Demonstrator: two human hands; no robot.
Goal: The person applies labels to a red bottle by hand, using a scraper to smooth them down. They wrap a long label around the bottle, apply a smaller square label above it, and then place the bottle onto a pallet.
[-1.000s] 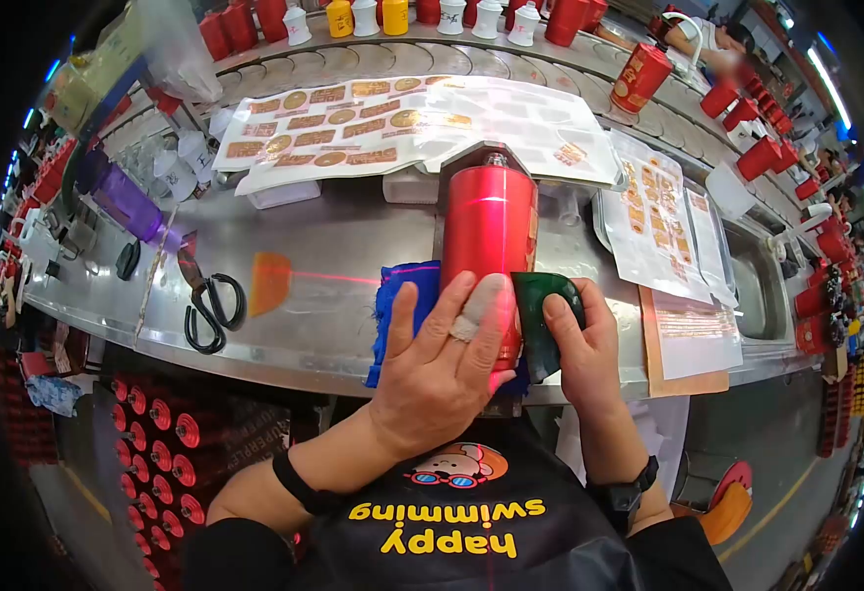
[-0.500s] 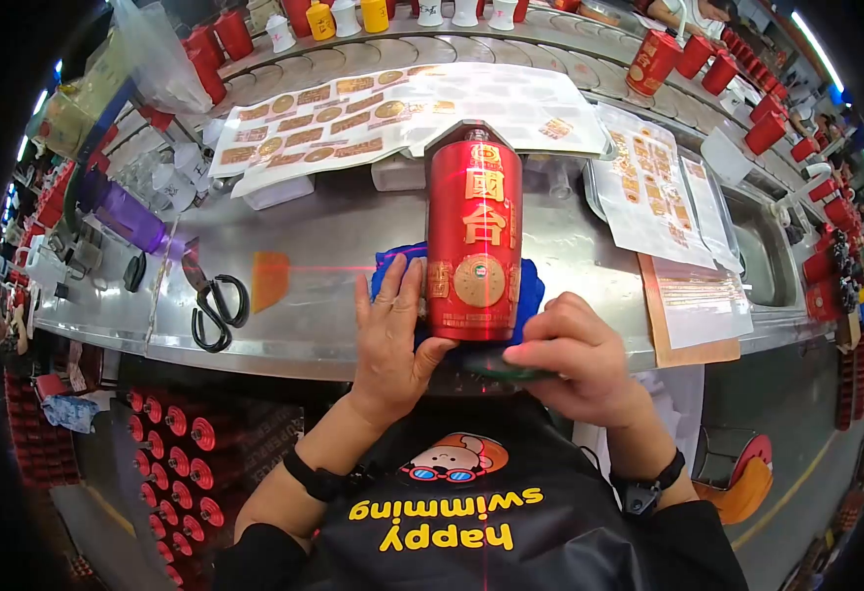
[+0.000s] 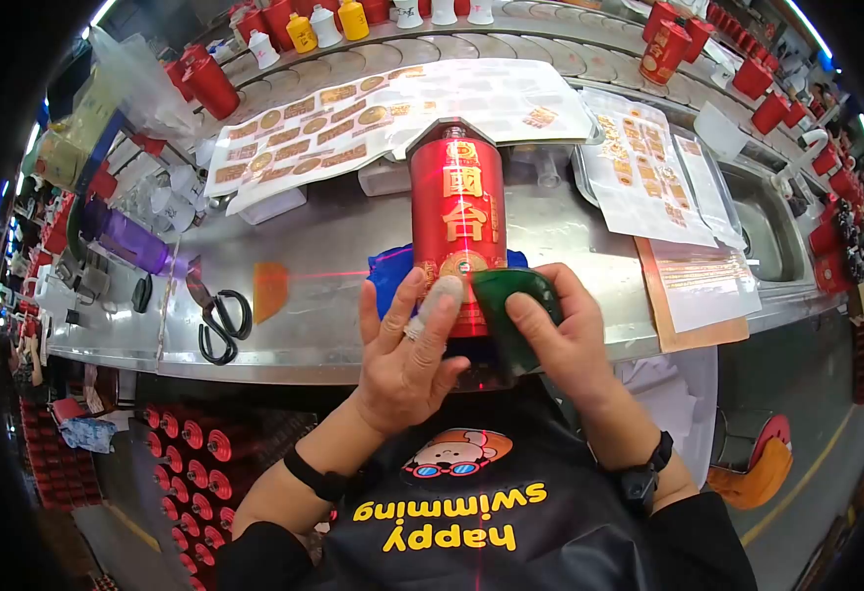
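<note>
A red bottle (image 3: 458, 207) with gold characters and a round gold emblem lies on a blue cloth (image 3: 389, 280) at the metal table's front edge. My left hand (image 3: 407, 350) has its fingers spread, with fingertips on the lower left part of the bottle beside the emblem. A green flat scraper (image 3: 516, 313) is held between the thumb and fingers of my right hand (image 3: 572, 340). Its edge meets the bottle's lower right side and hides part of the emblem. Red laser lines cross the bottle.
Sheets of gold decals (image 3: 314, 128) lie behind the bottle, with more decal sheets (image 3: 643, 167) at the right beside a sink (image 3: 767, 251). Black scissors (image 3: 220, 320), an orange piece (image 3: 270, 291) and a purple bottle (image 3: 127, 236) are at the left. Behind runs a conveyor (image 3: 511, 44).
My right hand has raised the green scraper from the front edge onto the bottle. My left fingers have moved from the bottle's left side onto its lower front.
</note>
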